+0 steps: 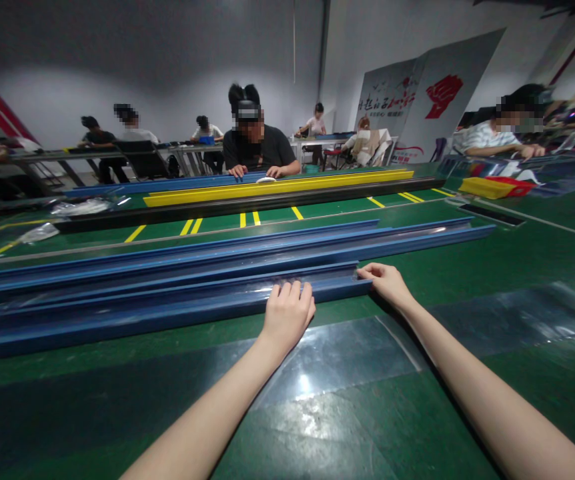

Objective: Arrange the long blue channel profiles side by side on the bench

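Note:
A long blue channel [167, 310] lies across the green table in front of me, with clear film inside it. My left hand [289, 308] rests over its near wall, palm down, fingers bent over the edge and close together. At the channel's right end, my right hand [385, 281] pinches with thumb and forefinger; what lies between the fingertips is too small to make out. Clear plastic sheets [337, 357] lie flat on the table under my forearms.
Behind are more blue channels [417, 239], a yellow strip [277, 188] and a black strip [247, 202]. A yellow tray [485, 187] and a dark flat object [492, 213] sit at the right. A person [257, 147] works across the table.

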Demonstrator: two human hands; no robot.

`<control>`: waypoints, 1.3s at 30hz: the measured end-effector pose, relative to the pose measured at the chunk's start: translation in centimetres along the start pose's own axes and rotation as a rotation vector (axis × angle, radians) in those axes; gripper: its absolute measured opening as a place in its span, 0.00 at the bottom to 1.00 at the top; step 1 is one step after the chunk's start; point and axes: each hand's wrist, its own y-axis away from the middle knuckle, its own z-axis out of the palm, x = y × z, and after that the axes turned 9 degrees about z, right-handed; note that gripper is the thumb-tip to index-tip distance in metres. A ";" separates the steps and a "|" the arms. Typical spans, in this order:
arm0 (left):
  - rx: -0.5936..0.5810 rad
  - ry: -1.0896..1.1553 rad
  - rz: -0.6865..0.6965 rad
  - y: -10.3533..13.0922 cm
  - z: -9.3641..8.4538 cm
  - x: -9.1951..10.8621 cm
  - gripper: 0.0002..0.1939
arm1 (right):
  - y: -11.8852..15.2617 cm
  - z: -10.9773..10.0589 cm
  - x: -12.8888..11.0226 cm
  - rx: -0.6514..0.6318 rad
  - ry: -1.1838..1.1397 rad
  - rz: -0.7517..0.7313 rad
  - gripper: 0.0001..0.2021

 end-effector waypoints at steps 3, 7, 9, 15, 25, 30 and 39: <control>0.000 -0.003 0.004 0.0 0.1 -0.1 0.12 | 0.0 -0.1 -0.1 -0.013 0.006 0.007 0.15; -0.008 -0.002 0.003 0.0 0.1 -0.1 0.11 | 0.1 -0.1 -0.1 -0.027 0.012 0.013 0.15; -0.005 -0.003 0.002 0.0 0.1 -0.1 0.11 | 0.1 -0.1 -0.2 -0.029 0.022 0.016 0.15; 0.015 -0.018 0.005 0.0 0.1 0.0 0.11 | 0.2 -0.2 -0.3 -0.019 0.045 0.013 0.15; -0.023 0.009 0.000 0.0 -0.2 -0.1 0.13 | 0.3 -0.1 -0.5 -0.001 0.031 0.027 0.16; -0.070 0.063 0.000 -0.2 -0.4 -0.2 0.13 | 0.4 0.0 -0.4 0.027 0.000 0.023 0.15; -0.140 0.080 -0.015 -0.6 -0.9 -0.6 0.12 | 0.7 -0.2 -0.6 -0.034 -0.026 -0.021 0.14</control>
